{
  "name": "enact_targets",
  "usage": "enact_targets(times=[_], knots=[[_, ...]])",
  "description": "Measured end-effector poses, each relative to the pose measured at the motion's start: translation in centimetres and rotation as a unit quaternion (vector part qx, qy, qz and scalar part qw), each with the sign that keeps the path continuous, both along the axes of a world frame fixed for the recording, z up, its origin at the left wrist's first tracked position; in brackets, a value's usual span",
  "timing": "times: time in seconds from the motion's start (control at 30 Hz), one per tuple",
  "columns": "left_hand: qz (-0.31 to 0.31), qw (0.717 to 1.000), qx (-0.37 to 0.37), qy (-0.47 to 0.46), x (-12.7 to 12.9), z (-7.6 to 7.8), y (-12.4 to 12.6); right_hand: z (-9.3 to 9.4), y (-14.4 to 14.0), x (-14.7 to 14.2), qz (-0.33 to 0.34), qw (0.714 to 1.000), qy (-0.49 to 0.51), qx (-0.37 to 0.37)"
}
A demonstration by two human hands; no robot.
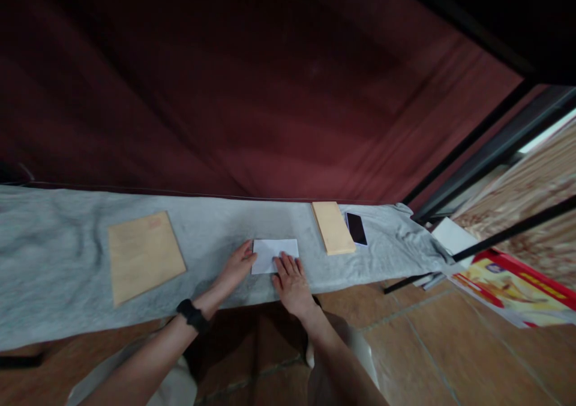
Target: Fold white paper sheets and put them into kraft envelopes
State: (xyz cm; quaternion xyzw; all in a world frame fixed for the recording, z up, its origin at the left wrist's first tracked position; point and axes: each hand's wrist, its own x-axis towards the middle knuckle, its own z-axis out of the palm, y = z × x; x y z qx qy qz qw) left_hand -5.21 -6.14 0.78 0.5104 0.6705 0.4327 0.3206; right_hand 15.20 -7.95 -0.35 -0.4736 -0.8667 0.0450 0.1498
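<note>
White folded paper sheet (274, 254): your left hand (234, 268) steadies its edge, right hand (291, 280) pressed flat on it, fingers apart, pinning it.

My one camera rides on the head, looking forward and steeply down over the table (54, 256), from close above, with both grips (292, 280) low at centre frame.

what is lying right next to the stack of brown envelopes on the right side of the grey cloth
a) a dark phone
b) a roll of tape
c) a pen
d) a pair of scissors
a: a dark phone lies flat on the grey cloth just right of the stack of brown envelopes, close against its edge.
</note>
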Motion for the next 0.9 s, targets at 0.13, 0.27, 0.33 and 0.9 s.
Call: enact_targets(times=[0.13, 0.27, 0.33, 0.9], knots=[[0.008, 0.995, -0.054, -0.082, 0.3, 0.4, -0.1, 0.1, -0.2, -0.6, -0.005, 1.000, 0.004, 0.014], [0.021, 0.985, -0.088, -0.148, 0.5, 1.2, 0.1, 0.4, -0.3, -0.8, -0.010, 1.000, 0.014, 0.011], [0.017, 0.980, -0.092, -0.177, 0.7, 1.7, 0.2, 0.6, -0.2, -0.9, -0.013, 1.000, 0.026, 0.005], [-0.071, 0.981, 0.025, -0.178, 0.1, 6.5, 0.1, 4.4, 5.0, 2.4, -0.101, 0.876, 0.463, -0.095]])
